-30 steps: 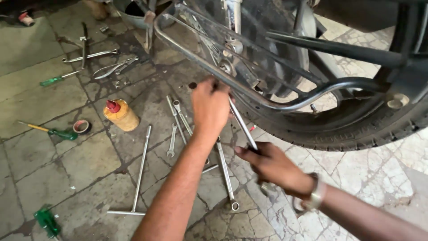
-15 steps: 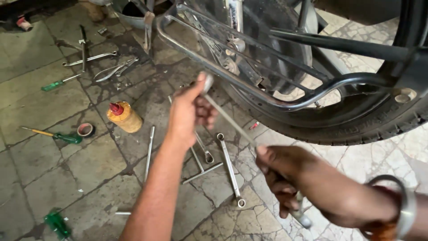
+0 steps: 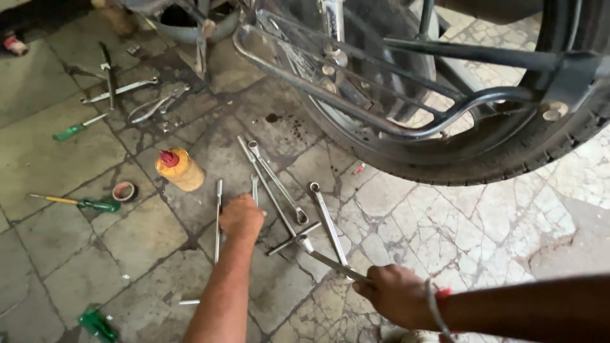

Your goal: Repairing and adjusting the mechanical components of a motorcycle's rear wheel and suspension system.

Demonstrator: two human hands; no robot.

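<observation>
In the head view, the left hand is lowered onto the stained stone floor, its fingers curled together over the upper end of a small steel spanner that lies among several other tools; whether it really grips the spanner I cannot tell, because the back of the hand hides the fingertips. The right hand is clamped on the handle of a long steel socket wrench, which points up and left with its head close to a crossed pair of long ring spanners. A yellow plastic oil bottle with a red cap stands just left of these tools, and the black rear tyre of the motorcycle rises behind them. To pick well here, I think the left hand should slide only the one spanner out along its length, so the neighbours do not roll, while the right hand holds the wrench clear
</observation>
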